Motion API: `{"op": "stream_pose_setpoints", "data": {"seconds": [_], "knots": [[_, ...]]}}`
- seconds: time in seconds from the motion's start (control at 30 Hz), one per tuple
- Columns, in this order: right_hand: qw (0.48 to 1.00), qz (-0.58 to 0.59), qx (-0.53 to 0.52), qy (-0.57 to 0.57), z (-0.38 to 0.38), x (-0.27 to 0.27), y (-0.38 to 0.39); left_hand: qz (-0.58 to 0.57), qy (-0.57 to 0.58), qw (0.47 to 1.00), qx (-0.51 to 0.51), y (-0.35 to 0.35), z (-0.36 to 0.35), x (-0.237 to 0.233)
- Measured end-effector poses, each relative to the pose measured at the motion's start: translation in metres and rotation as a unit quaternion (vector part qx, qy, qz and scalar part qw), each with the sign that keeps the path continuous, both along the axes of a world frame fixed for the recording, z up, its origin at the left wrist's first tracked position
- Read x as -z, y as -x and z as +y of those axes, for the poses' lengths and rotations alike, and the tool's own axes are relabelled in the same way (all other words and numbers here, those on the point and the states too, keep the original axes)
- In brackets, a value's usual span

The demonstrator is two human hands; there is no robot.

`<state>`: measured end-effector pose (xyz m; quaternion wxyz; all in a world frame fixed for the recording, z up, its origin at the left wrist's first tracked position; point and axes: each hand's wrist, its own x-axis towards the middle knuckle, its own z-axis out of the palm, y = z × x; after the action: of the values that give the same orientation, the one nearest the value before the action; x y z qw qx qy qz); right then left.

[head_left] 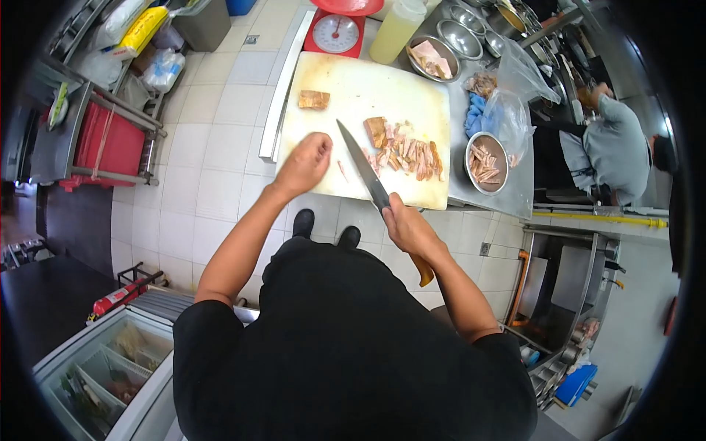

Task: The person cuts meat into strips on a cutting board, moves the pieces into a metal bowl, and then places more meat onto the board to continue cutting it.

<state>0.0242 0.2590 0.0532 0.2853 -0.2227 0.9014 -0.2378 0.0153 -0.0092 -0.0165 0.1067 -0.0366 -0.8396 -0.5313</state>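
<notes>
My right hand (408,226) is wrapped round the handle of a long kitchen knife (362,163), whose blade points away from me over the white cutting board (331,73). Curled closed at the board's left front edge is my left hand (305,163); whatever its fingers may hold is hidden. A thin meat strip (342,171) lies between that hand and the blade. Right of the knife are sliced pork strips (421,158) and a browned pork block (376,132). Another pork block (314,99) sits alone at the upper left of the board.
Behind the board stand a red dial scale (337,34), a bottle of yellowish liquid (397,31) and a metal bowl of pork pieces (432,59). To the right are a bowl of cut strips (486,163) and plastic bags (507,110). A co-worker (614,147) works far right.
</notes>
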Motion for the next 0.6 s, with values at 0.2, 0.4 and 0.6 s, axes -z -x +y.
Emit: {"op": "stream_pose_setpoints", "data": {"seconds": [0.2, 0.4, 0.6], "knots": [[0.998, 0.020, -0.045, 0.029, 0.002, 0.004, -0.014, 0.101, 0.237, 0.965, -0.039, 0.064, -0.045, -0.030], [0.997, 0.006, 0.029, -0.068, 0.009, -0.010, -0.003, -0.038, 0.346, 0.935, 0.074, 0.109, -0.064, -0.033], [0.999, 0.004, 0.028, -0.021, 0.013, -0.001, -0.001, -0.075, -0.249, 0.961, 0.099, 0.081, -0.052, -0.042]]}}
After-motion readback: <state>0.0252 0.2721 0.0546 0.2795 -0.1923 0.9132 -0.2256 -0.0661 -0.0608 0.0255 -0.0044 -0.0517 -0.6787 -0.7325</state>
